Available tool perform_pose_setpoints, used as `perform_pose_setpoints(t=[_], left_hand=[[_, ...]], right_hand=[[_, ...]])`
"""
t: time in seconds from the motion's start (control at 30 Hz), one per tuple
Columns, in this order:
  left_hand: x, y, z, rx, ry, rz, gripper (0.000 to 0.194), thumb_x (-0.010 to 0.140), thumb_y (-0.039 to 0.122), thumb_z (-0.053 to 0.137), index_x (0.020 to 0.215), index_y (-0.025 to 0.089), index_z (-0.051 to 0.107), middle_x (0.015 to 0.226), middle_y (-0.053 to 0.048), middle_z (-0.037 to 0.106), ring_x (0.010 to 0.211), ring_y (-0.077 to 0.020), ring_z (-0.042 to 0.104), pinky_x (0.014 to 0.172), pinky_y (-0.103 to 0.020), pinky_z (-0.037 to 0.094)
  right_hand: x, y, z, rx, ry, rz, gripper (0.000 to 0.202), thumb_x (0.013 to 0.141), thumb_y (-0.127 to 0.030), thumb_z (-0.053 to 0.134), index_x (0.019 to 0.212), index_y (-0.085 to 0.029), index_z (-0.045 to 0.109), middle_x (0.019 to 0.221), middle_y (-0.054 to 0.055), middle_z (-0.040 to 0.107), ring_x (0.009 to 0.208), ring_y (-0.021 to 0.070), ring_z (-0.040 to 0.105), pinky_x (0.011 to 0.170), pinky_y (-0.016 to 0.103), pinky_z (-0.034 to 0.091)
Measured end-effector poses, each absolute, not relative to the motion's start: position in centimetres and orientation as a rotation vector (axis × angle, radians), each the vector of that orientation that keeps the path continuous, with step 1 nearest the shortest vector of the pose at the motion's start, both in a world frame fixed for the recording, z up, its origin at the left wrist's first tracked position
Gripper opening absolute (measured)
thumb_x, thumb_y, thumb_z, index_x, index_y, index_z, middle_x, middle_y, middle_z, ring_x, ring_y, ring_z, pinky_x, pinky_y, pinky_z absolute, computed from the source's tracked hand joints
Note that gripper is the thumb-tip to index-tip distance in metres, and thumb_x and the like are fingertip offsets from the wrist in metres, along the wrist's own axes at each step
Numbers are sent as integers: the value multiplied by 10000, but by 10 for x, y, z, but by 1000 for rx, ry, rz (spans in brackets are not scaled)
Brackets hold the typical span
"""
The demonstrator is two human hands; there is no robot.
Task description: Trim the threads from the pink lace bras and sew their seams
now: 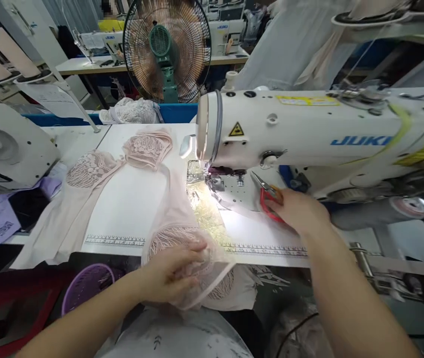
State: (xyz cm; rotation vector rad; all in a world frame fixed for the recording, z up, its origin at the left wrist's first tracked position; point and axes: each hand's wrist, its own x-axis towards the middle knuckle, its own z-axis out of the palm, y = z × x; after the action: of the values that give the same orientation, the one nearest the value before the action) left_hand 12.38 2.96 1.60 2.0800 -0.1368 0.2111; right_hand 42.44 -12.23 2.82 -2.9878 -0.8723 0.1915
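Pale pink lace and sheer cloth filled the left hand (170,273), whose fingers were bent and partly closed, gathering the lace-cupped garment (174,219) between thumb and fingertips. That garment hung over the near edge of the white sewing table (122,214), its upper length running back across the surface toward the needle area of the JUKI sewing machine (294,129). The right hand (297,209) was curled over the red handles of the scissors (267,191), touching them, the blades pointing away toward the machine head; whether its fingers passed through the loops or had closed firmly, I could not tell, since the back of the hand covered them.

Much of the left palm was hidden, and the lower folds of the garment overlapped another pale pink lace piece (223,288) below the table edge, so where one ended was hard to make out. Glare washed over a yellowish strip (208,214) beside the needle, leaving its material unclear. Two more pink lace pieces (148,149) lay to the left on the table. The purple basket (88,283) was partly covered by the left forearm, and the machine's right end was cut off by the frame.
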Motion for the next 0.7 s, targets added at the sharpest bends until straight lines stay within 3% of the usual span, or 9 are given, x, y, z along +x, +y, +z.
perform_pose_setpoints(t=[0.1, 0.2, 0.27, 0.3, 0.37, 0.4, 0.5, 0.6, 0.7], left_hand=[[136, 49, 33, 2256, -281, 272, 355, 860, 128, 483, 1204, 215, 511, 1225, -86, 624, 1124, -186, 588, 936, -342, 505], [146, 92, 37, 2588, -194, 353, 294, 910, 170, 401, 1161, 204, 549, 1138, -64, 670, 1050, -170, 623, 892, -319, 524], [150, 118, 29, 2865, -185, 233, 331, 911, 277, 437, 1202, 162, 546, 1249, -110, 605, 1158, -235, 556, 961, -383, 477], [151, 126, 25, 2992, -175, 157, 384, 903, 333, 460, 1228, 144, 538, 1304, -131, 561, 1198, -270, 518, 990, -415, 447], [150, 129, 15, 3194, -86, 64, 465, 893, 415, 470, 1252, 126, 534, 1353, -153, 510, 1191, -316, 505, 988, -451, 424], [148, 125, 11, 3268, 13, 54, 476, 899, 434, 453, 1248, 122, 541, 1342, -159, 518, 1149, -323, 527, 954, -452, 438], [138, 102, 7, 3378, 335, 102, 499, 913, 462, 397, 1207, 99, 574, 1208, -181, 601, 989, -324, 580, 798, -444, 477], [130, 87, 9, 3394, 369, 191, 536, 897, 511, 399, 1205, 110, 577, 1118, -176, 629, 1014, -358, 553, 791, -484, 460], [130, 92, 12, 3333, 104, 214, 527, 868, 533, 451, 1184, 134, 585, 1093, -157, 628, 1170, -382, 464, 935, -519, 398]], right_hand=[[430, -108, 28, -2983, -861, 119, 303, 846, -272, 526, 1005, -28, 609, 962, 257, 641, 902, 340, 614, 717, 377, 444], [399, -128, 32, -2837, -916, 53, 290, 910, -231, 413, 1042, -80, 623, 1073, 209, 630, 1011, 290, 585, 836, 362, 439], [361, -153, 30, -2622, -1056, 228, 356, 956, -304, 331, 946, -195, 670, 964, 85, 683, 887, 196, 628, 772, 276, 477], [338, -164, 26, -2290, -1174, 534, 363, 942, -375, 371, 890, -203, 686, 888, 68, 693, 823, 188, 636, 725, 260, 491], [295, -177, 9, -1649, -1340, 1150, 387, 799, -546, 583, 987, -227, 698, 943, 56, 694, 831, 203, 640, 740, 275, 505], [275, -176, -3, -1459, -1211, 1294, 480, 726, -607, 635, 1017, -229, 698, 955, 57, 691, 819, 207, 644, 710, 272, 513], [227, -152, -44, -1103, -734, 1317, 755, 525, -654, 757, 1141, -235, 636, 1136, 69, 644, 1023, 250, 603, 942, 360, 437], [197, -120, -73, -902, -461, 1287, 841, 458, -651, 791, 1154, -210, 621, 1117, 92, 657, 1062, 279, 596, 999, 428, 390], [186, -112, -76, -1041, -531, 1269, 774, 541, -627, 768, 1170, -204, 611, 1113, 98, 660, 1131, 289, 557, 1077, 473, 281]])
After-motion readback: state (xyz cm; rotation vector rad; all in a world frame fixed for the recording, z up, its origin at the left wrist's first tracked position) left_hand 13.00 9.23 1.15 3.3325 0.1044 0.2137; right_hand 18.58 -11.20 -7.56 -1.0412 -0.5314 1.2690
